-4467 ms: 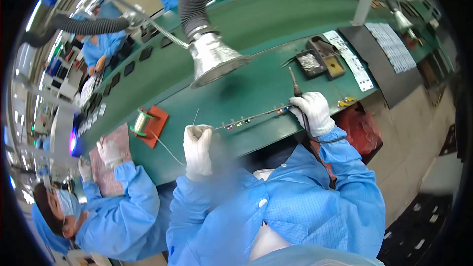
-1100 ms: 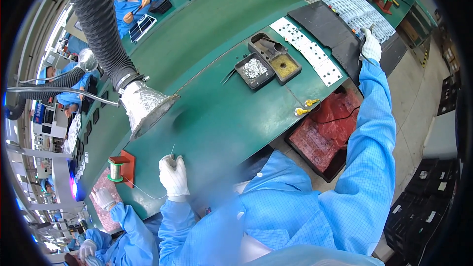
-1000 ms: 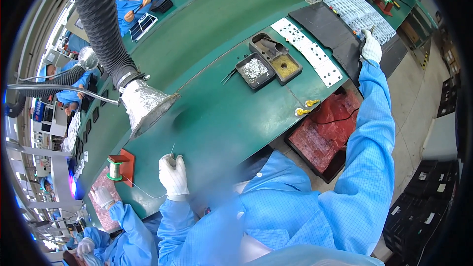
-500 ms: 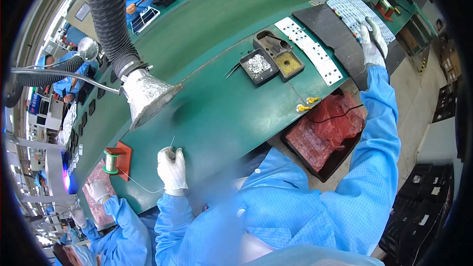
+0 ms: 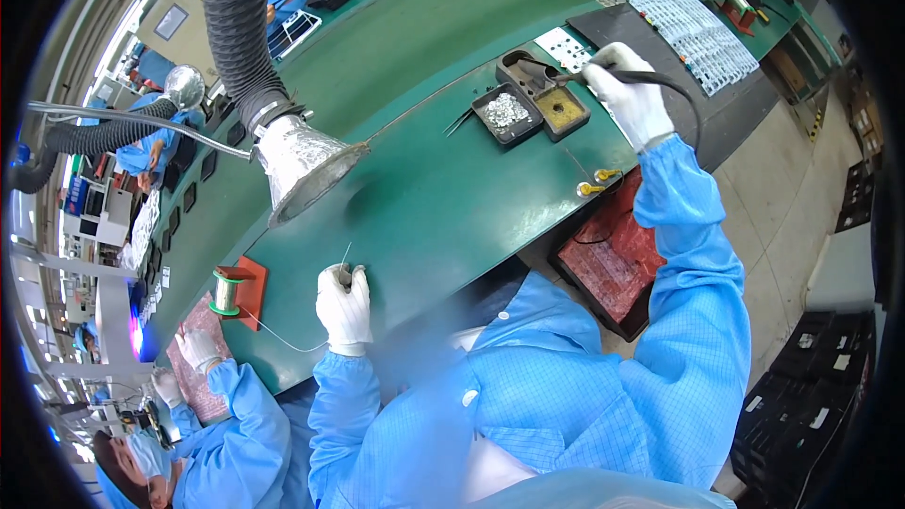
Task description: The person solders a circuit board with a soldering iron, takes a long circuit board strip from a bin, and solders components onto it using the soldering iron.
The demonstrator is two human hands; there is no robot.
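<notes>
Green workbench (image 5: 424,193) slants across the room, its near edge passing by the left wrist. Upright there, the left hand (image 5: 344,309) has its gloved fingertips pinched on thin wire (image 5: 348,252) trailing from a spool (image 5: 226,290). Open tabletop separates it from the right hand (image 5: 630,99), raised beside the black trays (image 5: 509,137), fingers curled round a black-handled iron (image 5: 636,76). I can't make out its tip; blur veils the person's front.

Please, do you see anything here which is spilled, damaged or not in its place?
Nothing clearly looks spilled or damaged: the silvery pieces lie in their black tray, and the wire runs from its spool to the left hand. Only the red plastic beside the green table looks untidy, because it is crumpled.
</notes>
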